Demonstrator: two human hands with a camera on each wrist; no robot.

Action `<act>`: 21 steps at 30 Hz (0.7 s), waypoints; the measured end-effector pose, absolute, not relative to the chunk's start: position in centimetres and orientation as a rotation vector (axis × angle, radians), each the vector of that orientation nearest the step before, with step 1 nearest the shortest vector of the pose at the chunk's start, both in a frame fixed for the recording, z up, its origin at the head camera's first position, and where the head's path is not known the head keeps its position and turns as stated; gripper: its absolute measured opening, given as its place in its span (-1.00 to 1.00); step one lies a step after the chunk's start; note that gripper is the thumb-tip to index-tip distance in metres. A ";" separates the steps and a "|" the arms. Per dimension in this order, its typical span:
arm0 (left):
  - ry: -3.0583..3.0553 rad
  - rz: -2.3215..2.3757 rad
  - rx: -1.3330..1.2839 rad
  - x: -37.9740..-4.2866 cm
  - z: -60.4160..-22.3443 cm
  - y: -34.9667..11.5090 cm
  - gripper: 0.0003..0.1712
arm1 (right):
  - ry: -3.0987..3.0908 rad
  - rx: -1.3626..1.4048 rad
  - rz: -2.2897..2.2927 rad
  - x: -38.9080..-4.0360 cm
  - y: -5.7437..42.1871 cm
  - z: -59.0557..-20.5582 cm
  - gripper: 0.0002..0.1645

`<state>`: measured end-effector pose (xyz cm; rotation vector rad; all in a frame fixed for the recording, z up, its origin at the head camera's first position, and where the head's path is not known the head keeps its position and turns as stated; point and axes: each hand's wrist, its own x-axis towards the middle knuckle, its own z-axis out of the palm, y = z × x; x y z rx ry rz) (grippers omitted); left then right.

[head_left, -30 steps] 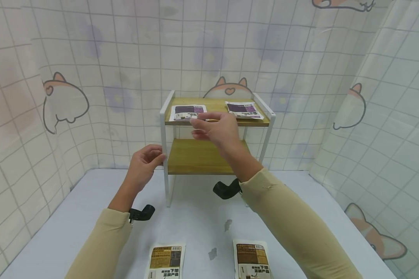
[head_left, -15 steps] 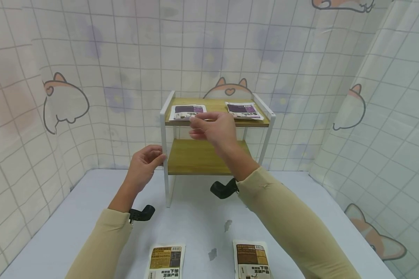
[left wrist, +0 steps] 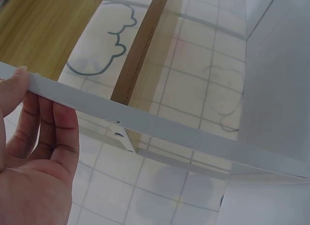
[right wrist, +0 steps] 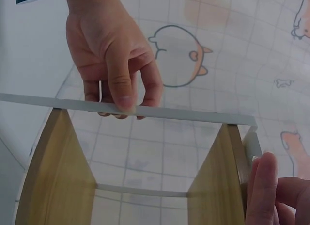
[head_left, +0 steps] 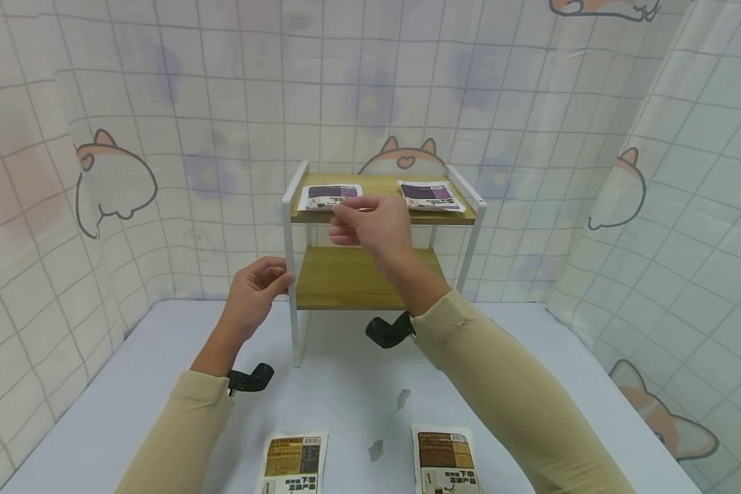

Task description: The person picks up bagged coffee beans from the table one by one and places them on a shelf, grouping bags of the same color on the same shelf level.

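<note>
My left hand [head_left: 258, 288] grips the left front white post [head_left: 292, 295] of a small two-tier shelf rack, thumb in front and fingers behind. In the left wrist view the thumb lies over the post [left wrist: 160, 123]. At the upper shelf's front edge, my right hand [head_left: 377, 226] pinches the near edge of a purple and white packet [head_left: 330, 195] with thumb and index finger. The hand covers that packet's near right corner. To its right a matching packet [head_left: 431, 195] lies on the same upper shelf. In the right wrist view the right hand's fingers [right wrist: 264, 181] are beside the upper board.
The lower wooden shelf [head_left: 352, 278] is below the right hand. Two brown and white packets, one left [head_left: 293, 463] and one right [head_left: 447, 460], lie on the white table [head_left: 358, 384] near me. A patterned curtain [head_left: 222, 103] surrounds the table.
My right hand has shifted slightly left along the shelf edge, and the left upper packet has shifted slightly left and back. The left hand keeps its place on the post.
</note>
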<state>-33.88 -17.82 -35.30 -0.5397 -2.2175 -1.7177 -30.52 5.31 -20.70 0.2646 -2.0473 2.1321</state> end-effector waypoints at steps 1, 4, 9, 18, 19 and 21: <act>-2.219 -1.716 -0.540 -33.9 -35.3 -17.8 -0.56 | -2.050 0.261 2.131 -30.5 5.3 -20.7 -0.76; -2.224 -1.709 -0.533 -33.9 -35.3 -17.8 -0.55 | -2.048 0.258 2.136 -30.6 5.2 -20.7 -0.77; -2.226 -1.712 -0.528 -33.8 -35.4 -17.8 -0.56 | -2.017 0.289 2.160 -30.4 5.4 -20.9 -0.77; -2.227 -1.720 -0.525 -34.0 -35.5 -17.9 -0.62 | -1.981 0.335 2.205 -30.0 6.3 -22.0 -0.72; -2.229 -1.719 -0.522 -34.0 -35.5 -17.9 -0.61 | -1.975 0.344 2.209 -29.9 6.4 -22.2 -0.71; -2.234 -1.716 -0.516 -34.0 -35.4 -17.9 -0.60 | -1.955 0.364 2.224 -29.7 6.6 -22.4 -0.70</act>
